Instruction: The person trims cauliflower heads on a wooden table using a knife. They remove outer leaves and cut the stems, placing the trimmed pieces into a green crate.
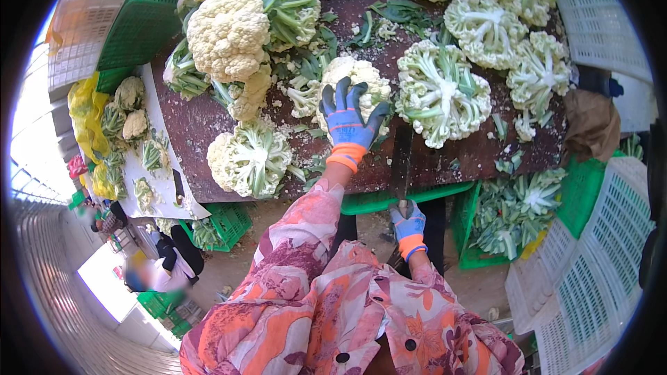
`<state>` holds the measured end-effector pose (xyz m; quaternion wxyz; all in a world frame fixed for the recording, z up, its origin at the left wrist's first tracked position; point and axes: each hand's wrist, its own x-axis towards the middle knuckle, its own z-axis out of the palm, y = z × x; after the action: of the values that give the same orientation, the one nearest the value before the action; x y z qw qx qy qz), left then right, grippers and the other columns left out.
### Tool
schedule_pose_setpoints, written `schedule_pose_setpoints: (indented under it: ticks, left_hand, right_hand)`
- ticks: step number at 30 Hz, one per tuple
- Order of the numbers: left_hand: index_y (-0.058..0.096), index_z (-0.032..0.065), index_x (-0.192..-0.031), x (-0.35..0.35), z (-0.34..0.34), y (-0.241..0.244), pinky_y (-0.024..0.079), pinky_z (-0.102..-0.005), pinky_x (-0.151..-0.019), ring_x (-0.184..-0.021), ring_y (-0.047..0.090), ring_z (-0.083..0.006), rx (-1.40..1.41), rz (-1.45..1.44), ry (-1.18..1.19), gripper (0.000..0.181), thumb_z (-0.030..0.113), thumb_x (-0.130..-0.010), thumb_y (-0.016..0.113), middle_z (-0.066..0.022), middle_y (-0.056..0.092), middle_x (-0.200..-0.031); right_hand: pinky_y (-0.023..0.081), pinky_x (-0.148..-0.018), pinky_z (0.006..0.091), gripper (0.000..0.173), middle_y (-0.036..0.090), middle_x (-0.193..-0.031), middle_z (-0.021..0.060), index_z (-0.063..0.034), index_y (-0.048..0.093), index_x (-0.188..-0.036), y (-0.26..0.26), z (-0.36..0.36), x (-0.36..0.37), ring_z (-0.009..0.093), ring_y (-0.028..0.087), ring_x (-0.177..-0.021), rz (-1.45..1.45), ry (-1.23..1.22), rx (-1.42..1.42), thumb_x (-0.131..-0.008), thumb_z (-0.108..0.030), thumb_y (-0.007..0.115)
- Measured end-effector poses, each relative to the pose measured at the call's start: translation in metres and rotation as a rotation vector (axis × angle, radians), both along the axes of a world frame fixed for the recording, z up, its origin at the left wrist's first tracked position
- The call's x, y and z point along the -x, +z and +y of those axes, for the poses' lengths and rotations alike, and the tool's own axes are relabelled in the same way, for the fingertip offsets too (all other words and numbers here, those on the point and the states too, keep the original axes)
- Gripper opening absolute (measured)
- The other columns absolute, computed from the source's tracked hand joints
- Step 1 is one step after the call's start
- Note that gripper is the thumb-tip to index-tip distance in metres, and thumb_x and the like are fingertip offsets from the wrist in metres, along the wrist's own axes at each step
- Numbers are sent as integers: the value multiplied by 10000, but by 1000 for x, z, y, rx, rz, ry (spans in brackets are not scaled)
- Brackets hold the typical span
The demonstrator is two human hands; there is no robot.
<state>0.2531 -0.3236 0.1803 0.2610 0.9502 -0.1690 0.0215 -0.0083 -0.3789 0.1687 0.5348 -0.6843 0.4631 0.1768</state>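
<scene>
My left hand [350,117], in a blue and dark rubber-coated glove with an orange cuff, rests with spread fingers on top of a cauliflower head [357,70] on the table. Its curds face up. My right hand [408,223], gloved the same way, grips the handle of a broad-bladed knife [402,159] at the table's near edge, and the blade points away from me. Right of the left hand lies a cauliflower [445,91] with its trimmed stem side up. Another stem-up cauliflower [255,159] sits at the near left.
The dark red table [323,187] carries leaf scraps [406,13] and a large cauliflower [229,34] among others. A green crate of leaves [516,213] stands below right; white crates [599,250] rise beside it. Another knife [178,187] lies on a white board at left. People work further left.
</scene>
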Motion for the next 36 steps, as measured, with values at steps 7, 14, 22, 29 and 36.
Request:
schedule_pose_setpoints:
  ticks: [7, 14, 22, 29, 36]
  left_hand:
    - [547, 97, -1115, 6, 2, -9, 323, -471, -995, -1169, 405, -379, 54, -68, -64, 468, 296, -737, 739, -172, 461, -1238]
    - [549, 83, -1080, 2, 3, -21, 304, -456, -1000, -1177, 398, -358, 45, -42, -102, 416, 264, -750, 728, -156, 461, -1235]
    - [535, 51, -1113, 1, 6, -21, 324, -422, -1017, -1182, 432, -345, 28, -89, -94, 381, 205, -803, 694, -180, 466, -1241]
    - [536, 39, -1104, -21, 22, -33, 350, -422, -984, -1138, 459, -342, 71, -201, -34, 361, 224, -829, 678, -187, 486, -1202]
    - [540, 35, -1114, -22, 28, -30, 343, -418, -1003, -1155, 454, -335, 129, -130, -67, 343, 217, -847, 657, -187, 476, -1223]
  right_hand:
    - [487, -647, 430, 336, 643, -751, 190, -35, 593, -928, 20, 0, -32, 399, 619, -720, -122, -108, -128, -754, -293, 719]
    - [508, -664, 451, 383, 651, -765, 219, -23, 592, -911, -11, -27, -68, 401, 635, -739, -116, 117, -74, -737, -347, 698]
    - [503, -835, 444, 532, 651, -1030, 195, -40, 532, -1103, -31, -8, -113, 359, 628, -970, 124, 407, -102, -746, -410, 670]
    - [508, -791, 447, 499, 663, -983, 181, -57, 531, -1079, -65, -3, -133, 368, 633, -927, -14, 392, -25, -752, -411, 659]
    - [514, -794, 454, 461, 664, -986, 191, -70, 514, -1089, -18, 10, -118, 351, 648, -926, 26, 313, -71, -775, -383, 641]
